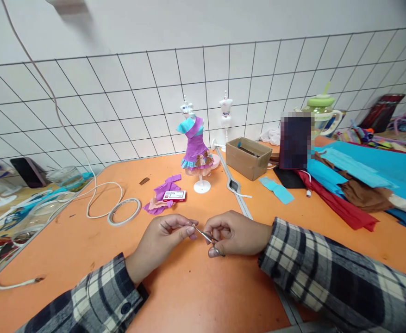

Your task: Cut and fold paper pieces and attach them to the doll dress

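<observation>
My right hand (235,232) holds a small pair of scissors (208,237), thumb and fingers at its handle loops, blades pointing left. Opposite it, my left hand (171,236) is pinched closed at the blade tips; a tiny pale thing seems to sit between its fingertips, too small to name. Both hands hover over the orange table (189,296). Beyond them a small dress form wears a purple and blue crepe-paper dress (195,145) with brown bows at the skirt. A little red and white box (175,196) lies on purple paper scraps (166,187).
A roll of white tape (124,212) and a white cable (88,194) lie left. Behind are a cardboard box (246,159) and a bare white dress form (225,111). Blue paper (279,189), red paper (341,208) and a lidded jug (322,111) are on the right.
</observation>
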A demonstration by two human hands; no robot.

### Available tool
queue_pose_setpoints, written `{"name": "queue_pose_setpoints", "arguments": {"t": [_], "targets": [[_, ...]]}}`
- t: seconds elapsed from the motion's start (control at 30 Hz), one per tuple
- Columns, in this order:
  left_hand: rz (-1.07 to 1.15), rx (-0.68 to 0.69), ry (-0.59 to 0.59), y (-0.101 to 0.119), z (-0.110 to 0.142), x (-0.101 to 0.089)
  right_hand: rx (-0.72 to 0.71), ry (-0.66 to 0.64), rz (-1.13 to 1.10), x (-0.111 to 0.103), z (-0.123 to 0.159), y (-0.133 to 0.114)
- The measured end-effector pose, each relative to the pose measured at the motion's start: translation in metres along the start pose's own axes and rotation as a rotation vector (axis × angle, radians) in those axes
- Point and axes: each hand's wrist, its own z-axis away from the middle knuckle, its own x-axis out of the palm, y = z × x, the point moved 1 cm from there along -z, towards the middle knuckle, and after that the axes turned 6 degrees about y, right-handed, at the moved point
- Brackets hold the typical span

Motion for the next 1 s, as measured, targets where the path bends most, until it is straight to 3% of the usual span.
{"name": "queue_pose_setpoints", "arguments": {"t": [0.27,1.0], "targets": [[0.015,-0.039,-0.042,-0.0074,-0.0016,0.0012,-0.037,0.012,0.034,0.0014,-0.0005,0.0039],[-0.111,-0.018,-0.009,-0.0085,-0.0032,0.0005,0.009,0.027,0.165,-0.0004,-0.0016,0.0062]]}}
